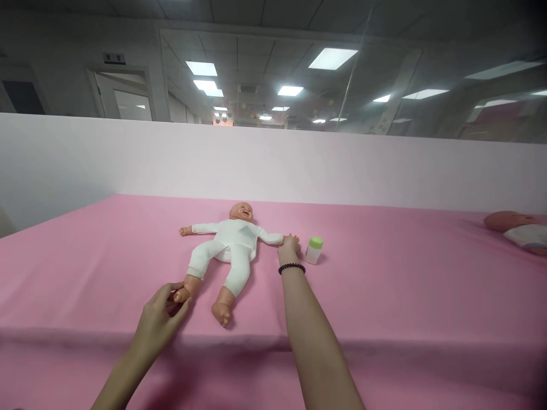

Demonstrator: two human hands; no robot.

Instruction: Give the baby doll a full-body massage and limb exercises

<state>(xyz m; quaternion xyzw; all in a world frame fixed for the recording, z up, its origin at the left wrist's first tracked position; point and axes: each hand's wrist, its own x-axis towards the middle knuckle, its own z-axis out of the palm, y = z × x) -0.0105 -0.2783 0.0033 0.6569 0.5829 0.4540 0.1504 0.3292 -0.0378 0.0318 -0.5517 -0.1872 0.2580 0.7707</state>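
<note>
Left hand (160,319) curled loosely around one bare foot of the baby doll (228,247), fingers and thumb closed on it near the front edge of the pink table cover (384,296); right hand (289,246) farther out, black bead bracelet (292,267) at the wrist, fingers over the end of the doll's outstretched arm, how tightly closed impossible to tell. Doll flat on its back in a white bodysuit, limbs spread, head toward the pale partition wall (273,165). Just beside the right hand, upright, a small green-capped bottle (314,250); well apart at the far right edge, a second doll (519,230), only partly in view.
</note>
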